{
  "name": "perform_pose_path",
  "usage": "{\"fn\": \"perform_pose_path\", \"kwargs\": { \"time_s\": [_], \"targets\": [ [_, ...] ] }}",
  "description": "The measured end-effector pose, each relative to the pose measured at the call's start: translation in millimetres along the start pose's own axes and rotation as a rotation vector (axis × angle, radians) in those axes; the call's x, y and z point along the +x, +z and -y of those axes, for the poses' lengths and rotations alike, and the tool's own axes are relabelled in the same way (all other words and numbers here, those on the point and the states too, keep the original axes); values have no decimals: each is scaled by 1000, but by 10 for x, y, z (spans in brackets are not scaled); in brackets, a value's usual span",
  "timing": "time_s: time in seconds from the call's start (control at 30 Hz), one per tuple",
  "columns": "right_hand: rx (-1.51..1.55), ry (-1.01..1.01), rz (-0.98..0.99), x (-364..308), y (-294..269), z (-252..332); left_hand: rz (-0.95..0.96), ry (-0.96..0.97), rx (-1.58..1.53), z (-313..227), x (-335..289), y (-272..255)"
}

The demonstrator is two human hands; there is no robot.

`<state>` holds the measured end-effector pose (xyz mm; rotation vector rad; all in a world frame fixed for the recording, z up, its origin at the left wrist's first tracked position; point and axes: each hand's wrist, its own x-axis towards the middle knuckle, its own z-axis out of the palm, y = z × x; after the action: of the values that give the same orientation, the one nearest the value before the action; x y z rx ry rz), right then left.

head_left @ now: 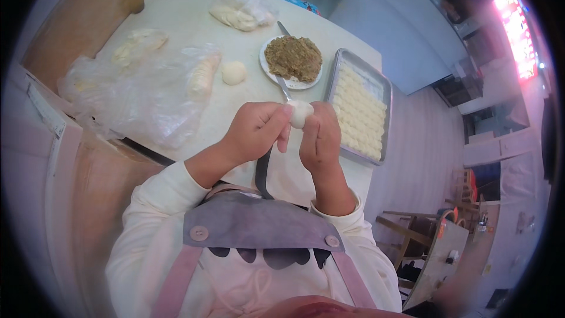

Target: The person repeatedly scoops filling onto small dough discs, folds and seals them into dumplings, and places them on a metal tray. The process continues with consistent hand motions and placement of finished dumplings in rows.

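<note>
Both hands raised over near part of pale table (188,6), close together, just below plate in view. Between them: small, rounded, whitish dough piece (302,114), gripped at fingertips from both sides.

On left hand (259,128): nearly closed, fingers curled under, thumb stretched forward and pressed to left side of dough piece. On right hand (322,138): also narrow, fingers folded in, meeting dough piece from right; back of hand and wrist upright toward chest. Cannot tell exact placing of right fingertips, hidden behind the hand itself. Cannot tell either what, if anything, is inside the dough.

Just beyond the hands: white plate (303,85), heaped with brownish-green filling (293,59). From near rim, metal handle (283,88) slanting down toward left thumb; cannot tell whether touching.

To right of plate: metal tray (372,85), tilted in view, with close rows of pale dumplings (358,121); right hand near its left edge.

To left of plate: single flat dough round (234,73), lying loose. Farther left, large crumpled clear plastic bag (147,106), pale dough within. Near far edge, smaller plastic bag (244,3), likewise with pale contents.
</note>
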<state>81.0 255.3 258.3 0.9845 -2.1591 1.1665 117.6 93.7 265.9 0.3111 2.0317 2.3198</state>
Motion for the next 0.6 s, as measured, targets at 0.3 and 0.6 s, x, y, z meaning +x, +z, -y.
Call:
{"fn": "perform_pose_path", "kwargs": {
  "time_s": [0.3, 0.6],
  "targets": [
    [46, -92, -125, -55, -8, -47, 6, 234, 341, -61, -1, 42],
    [56, -164, -209, -75, -43, -161, 128, 66, 92, -82, 27, 168]
  ]
}}
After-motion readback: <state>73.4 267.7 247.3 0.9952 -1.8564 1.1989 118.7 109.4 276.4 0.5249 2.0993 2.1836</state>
